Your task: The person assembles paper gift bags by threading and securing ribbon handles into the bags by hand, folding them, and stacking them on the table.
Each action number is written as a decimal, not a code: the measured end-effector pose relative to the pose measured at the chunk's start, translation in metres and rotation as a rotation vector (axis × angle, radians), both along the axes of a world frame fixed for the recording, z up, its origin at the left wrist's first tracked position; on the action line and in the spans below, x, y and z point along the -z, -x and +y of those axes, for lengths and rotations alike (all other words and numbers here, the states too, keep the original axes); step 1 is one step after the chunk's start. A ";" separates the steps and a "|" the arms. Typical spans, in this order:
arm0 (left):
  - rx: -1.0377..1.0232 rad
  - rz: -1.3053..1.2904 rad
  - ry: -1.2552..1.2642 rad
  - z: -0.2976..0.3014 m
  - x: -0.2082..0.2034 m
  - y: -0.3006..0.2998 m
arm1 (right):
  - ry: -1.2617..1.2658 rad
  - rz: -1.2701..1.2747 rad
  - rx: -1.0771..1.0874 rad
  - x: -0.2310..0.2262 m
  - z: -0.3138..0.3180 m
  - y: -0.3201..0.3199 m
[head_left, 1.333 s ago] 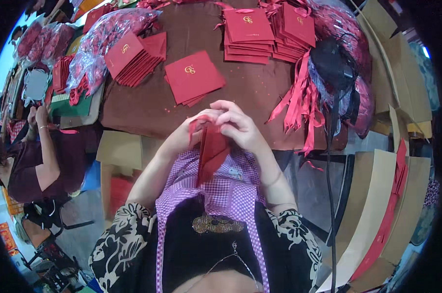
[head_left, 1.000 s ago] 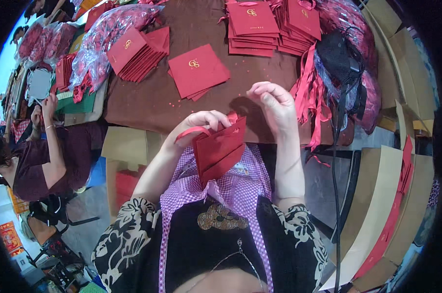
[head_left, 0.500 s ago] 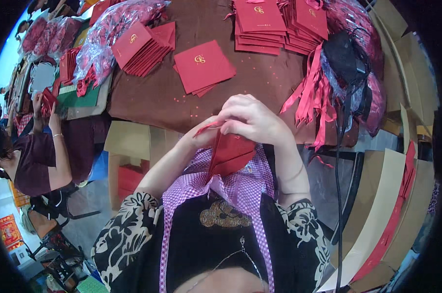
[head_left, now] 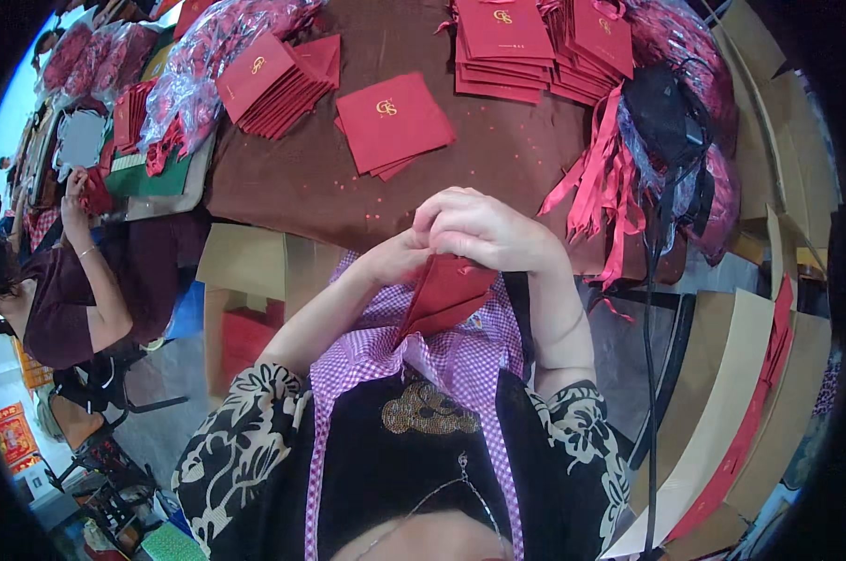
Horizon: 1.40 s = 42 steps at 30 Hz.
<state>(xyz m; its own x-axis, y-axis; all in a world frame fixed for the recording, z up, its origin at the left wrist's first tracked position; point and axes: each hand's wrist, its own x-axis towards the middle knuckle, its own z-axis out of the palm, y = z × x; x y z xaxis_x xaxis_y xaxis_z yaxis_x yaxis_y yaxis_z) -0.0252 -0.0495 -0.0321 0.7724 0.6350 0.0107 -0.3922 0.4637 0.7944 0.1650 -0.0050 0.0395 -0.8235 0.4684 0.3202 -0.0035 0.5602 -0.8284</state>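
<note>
A red paper bag (head_left: 444,304), folded flat, hangs tilted in front of my checked apron, gripped at its top edge. My right hand (head_left: 490,232) is closed over that edge, with its fingers bent inward toward my other hand. From the left, my left hand (head_left: 397,258) meets it, closed at the bag's upper corner; most of its fingers are hidden behind my right hand. Whatever lies between the fingertips cannot be made out. Just beyond my hands, a small stack of red bags (head_left: 395,126) with gold print lies on the brown tablecloth (head_left: 297,201).
Taller piles of red bags (head_left: 502,37) stand at the back. Loose red ribbons (head_left: 602,182) drape over the table's right edge beside a black bag (head_left: 666,107) with a hanging strap. Cardboard boxes (head_left: 245,266) flank me. A co-worker (head_left: 77,290) sits at the left.
The red ribbon end that showed over my left wrist is out of sight. My hands have drawn closer together at the bag's top. The co-worker's hands have shifted.
</note>
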 end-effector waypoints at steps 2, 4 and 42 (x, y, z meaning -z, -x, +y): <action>-0.002 0.278 0.065 -0.004 -0.009 0.001 | 0.007 0.047 0.013 -0.001 -0.003 0.005; -0.027 0.291 -0.004 -0.004 0.006 0.002 | 0.156 0.142 0.162 -0.001 -0.008 0.013; -0.699 0.816 -0.272 0.047 0.006 -0.004 | -0.161 0.057 1.007 0.055 -0.004 -0.010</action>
<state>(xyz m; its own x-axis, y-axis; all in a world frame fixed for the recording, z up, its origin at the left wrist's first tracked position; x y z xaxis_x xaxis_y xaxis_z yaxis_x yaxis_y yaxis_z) -0.0215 -0.0024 -0.0386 0.0836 0.9876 -0.1331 0.1886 0.1155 0.9752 0.1755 -0.0092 -0.0151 -0.0531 0.8828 0.4668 0.4935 0.4296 -0.7562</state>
